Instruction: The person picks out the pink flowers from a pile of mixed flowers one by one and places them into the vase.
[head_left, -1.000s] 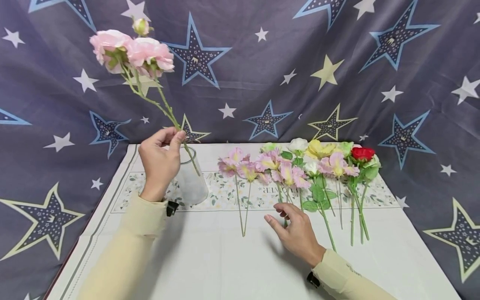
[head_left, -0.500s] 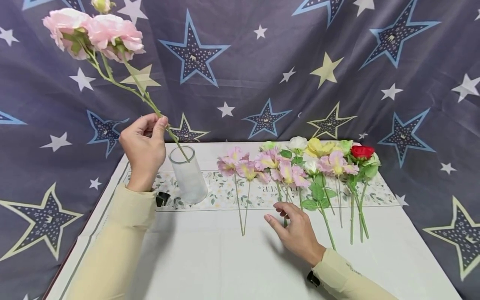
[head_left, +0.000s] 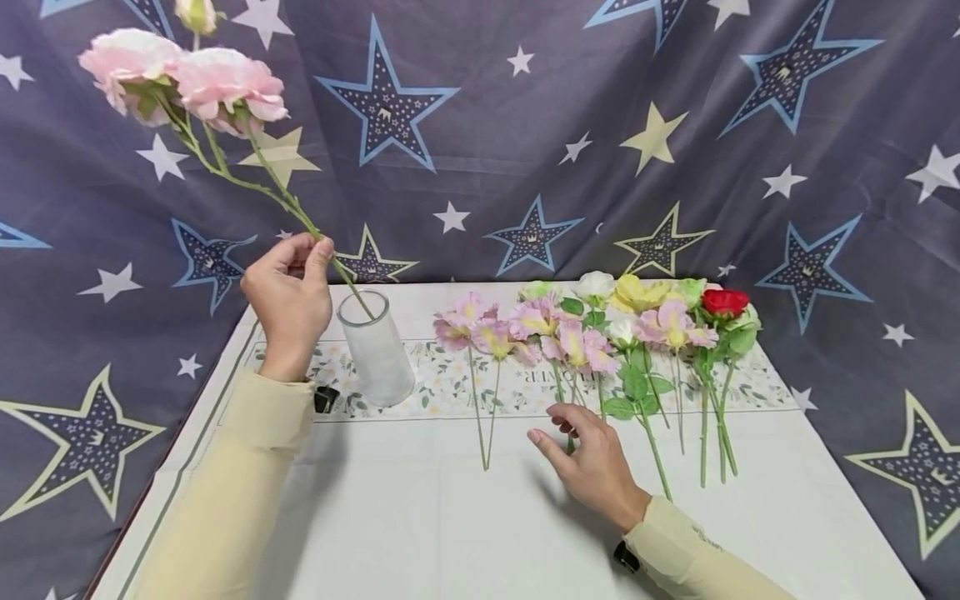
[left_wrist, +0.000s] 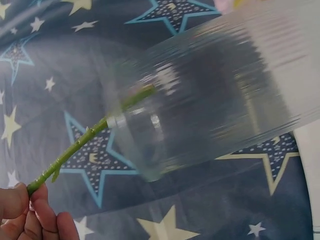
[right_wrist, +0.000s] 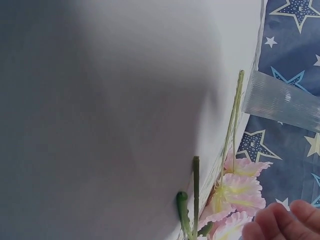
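My left hand (head_left: 288,304) pinches the green stem of a pink artificial peony (head_left: 228,83) between thumb and fingers. The peony leans up to the left, with two full blooms and a bud. Its cut end is just inside the mouth of a ribbed clear glass vase (head_left: 381,362). In the left wrist view, the stem (left_wrist: 72,150) crosses the vase rim, a short length showing through the glass. My right hand (head_left: 596,467), fingers loosely bent and holding nothing, lies over the stem ends of pink-and-yellow irises (head_left: 577,350).
Across the back right of the white table (head_left: 450,533) lie more artificial flowers: a red rose (head_left: 725,303), a yellow bloom (head_left: 640,295), and white roses (head_left: 596,287). A floral printed strip (head_left: 450,392) runs beneath them. A star-patterned curtain (head_left: 480,125) hangs close behind.
My left hand has moved left with the peony, and the stem's lower end has shifted up and left to the vase's mouth. The right hand has stayed still.
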